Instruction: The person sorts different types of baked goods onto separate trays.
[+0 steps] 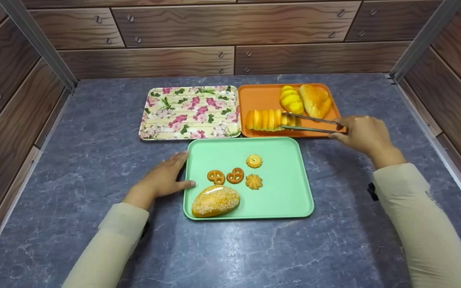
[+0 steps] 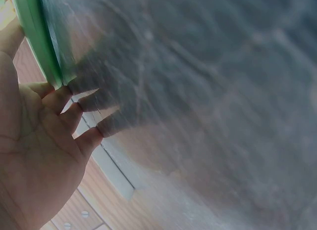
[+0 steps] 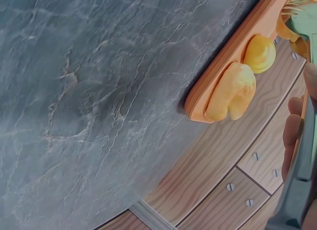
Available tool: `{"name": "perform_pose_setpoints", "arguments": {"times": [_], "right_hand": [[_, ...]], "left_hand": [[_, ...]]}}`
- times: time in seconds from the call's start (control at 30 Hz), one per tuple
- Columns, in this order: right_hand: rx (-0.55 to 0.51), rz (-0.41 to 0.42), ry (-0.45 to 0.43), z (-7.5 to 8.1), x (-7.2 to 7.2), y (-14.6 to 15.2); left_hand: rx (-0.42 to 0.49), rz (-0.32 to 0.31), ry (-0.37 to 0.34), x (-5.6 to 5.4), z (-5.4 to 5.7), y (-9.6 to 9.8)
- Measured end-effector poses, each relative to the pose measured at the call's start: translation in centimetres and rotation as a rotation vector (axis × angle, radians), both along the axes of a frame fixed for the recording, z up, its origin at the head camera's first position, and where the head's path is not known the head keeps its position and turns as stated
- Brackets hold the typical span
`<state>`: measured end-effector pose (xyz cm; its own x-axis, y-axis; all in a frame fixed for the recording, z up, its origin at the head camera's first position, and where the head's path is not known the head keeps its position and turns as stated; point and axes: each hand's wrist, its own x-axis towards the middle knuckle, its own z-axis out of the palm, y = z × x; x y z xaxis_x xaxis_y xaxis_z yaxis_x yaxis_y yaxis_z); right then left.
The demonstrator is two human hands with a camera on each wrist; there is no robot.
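In the head view my right hand grips a pair of metal tongs. The tongs' tips are at the right end of a ridged yellow-orange bread loaf on the orange tray. Whether they pinch it is unclear. My left hand rests at the left edge of the green tray, thumb over the rim, fingers extended along the outside. On that tray lie a seeded bread roll, two pretzels and two cookies. The right wrist view shows part of the tongs.
A yellow croissant and a heart-shaped bread lie at the back of the orange tray. To its left, a floral tray sits behind the green one. Wood-patterned walls enclose the grey marbled table.
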<state>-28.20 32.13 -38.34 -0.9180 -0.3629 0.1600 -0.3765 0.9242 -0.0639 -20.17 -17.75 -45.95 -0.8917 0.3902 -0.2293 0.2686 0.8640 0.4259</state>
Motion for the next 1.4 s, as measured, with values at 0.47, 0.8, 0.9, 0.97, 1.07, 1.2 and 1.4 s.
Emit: {"name": "perform_pose_setpoints", "arguments": {"times": [0.47, 0.8, 0.9, 0.97, 1.07, 1.2, 1.4], "right_hand": [[0.063, 0.0, -0.044, -0.4, -0.2, -0.3], [0.051, -0.025, -0.072, -0.6, -0.4, -0.1], [0.035, -0.034, -0.087, -0.5, -0.4, 0.1], [0.022, -0.04, -0.091, -0.5, -0.5, 0.1], [0.001, -0.049, -0.096, -0.5, -0.5, 0.2], [-0.025, -0.06, -0.105, -0.6, -0.6, 0.4], [-0.067, -0.082, -0.124, -0.6, -0.5, 0.8]], "left_hand": [[-0.003, 0.005, -0.004, 0.0, 0.1, 0.0], [-0.011, 0.009, -0.004, 0.0, 0.0, -0.1], [-0.006, 0.006, -0.003, 0.0, -0.1, -0.1], [-0.001, 0.004, -0.002, 0.0, -0.1, -0.1], [0.003, 0.004, -0.002, 0.0, -0.1, -0.1], [0.001, 0.002, 0.0, 0.0, -0.1, -0.1], [-0.001, 0.0, -0.001, 0.0, 0.0, 0.0]]}}
